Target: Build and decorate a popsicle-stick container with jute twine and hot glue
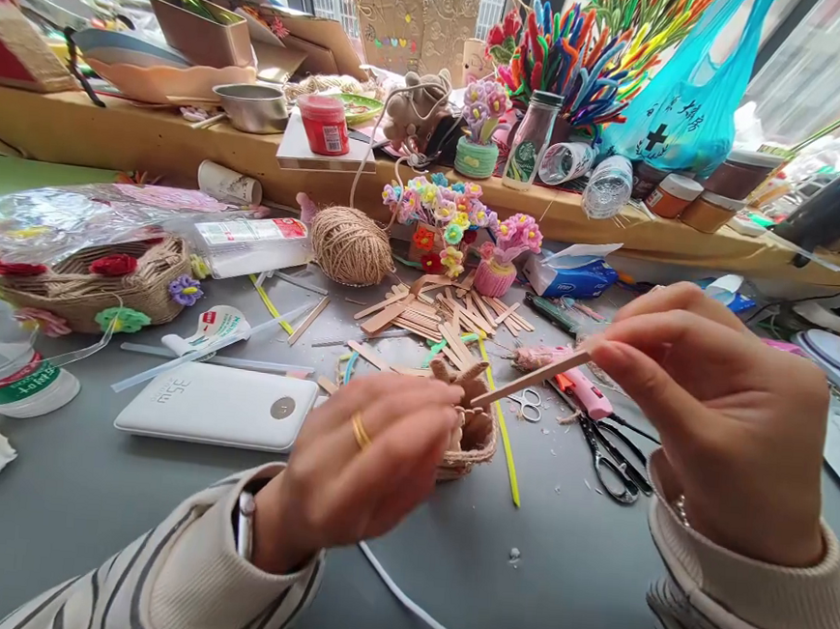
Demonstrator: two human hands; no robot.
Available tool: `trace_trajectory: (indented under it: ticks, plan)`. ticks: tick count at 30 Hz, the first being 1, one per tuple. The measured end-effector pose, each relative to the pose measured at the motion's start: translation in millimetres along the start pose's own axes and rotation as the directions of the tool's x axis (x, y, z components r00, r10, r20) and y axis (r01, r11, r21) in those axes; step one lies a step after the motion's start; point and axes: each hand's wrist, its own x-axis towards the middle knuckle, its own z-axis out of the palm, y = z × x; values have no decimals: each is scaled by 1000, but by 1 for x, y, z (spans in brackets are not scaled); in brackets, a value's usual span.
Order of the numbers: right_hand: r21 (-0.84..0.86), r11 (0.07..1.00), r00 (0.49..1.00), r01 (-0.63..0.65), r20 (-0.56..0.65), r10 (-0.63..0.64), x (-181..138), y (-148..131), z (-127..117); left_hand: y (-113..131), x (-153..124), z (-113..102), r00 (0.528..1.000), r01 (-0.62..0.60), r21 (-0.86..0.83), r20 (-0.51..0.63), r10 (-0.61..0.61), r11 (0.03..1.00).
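Note:
My left hand [364,465], with a gold ring on one finger, is closed around a small twine-wrapped basket [474,435] resting on the grey table [85,501]. My right hand [710,415] pinches one end of a thin wooden stick [531,379], whose other end points down-left to the basket's rim. A pile of similar wooden sticks [434,320] lies just behind the basket.
A white power bank [220,403] lies left of my hands, black scissors [616,461] and a pink glue gun [581,387] to the right. A twine ball [353,246], a flowered twine basket [102,285], pipe-cleaner flowers [446,215] and a cluttered wooden shelf [150,138] lie behind.

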Motion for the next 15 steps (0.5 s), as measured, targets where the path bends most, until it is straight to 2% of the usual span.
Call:
trace_trajectory:
  ticks: [2, 4, 8, 15]
  plan:
    - [-56, 998, 998, 23, 66, -19, 0, 3, -1, 1, -12, 4, 991, -130, 37, 19, 130, 991]
    - [-77, 996, 994, 48, 97, -40, 0, 4, 2, 1, -20, 8, 986, -169, 67, 19, 169, 983]
    - [-119, 991, 990, 66, 136, -49, 1, 2, 10, -3, -28, 15, 982, -189, 84, 36, 187, 978]
    - [-119, 992, 985, 36, 173, -15, 1, 0, 9, -11, -43, 24, 980, -197, 65, -24, 199, 978]
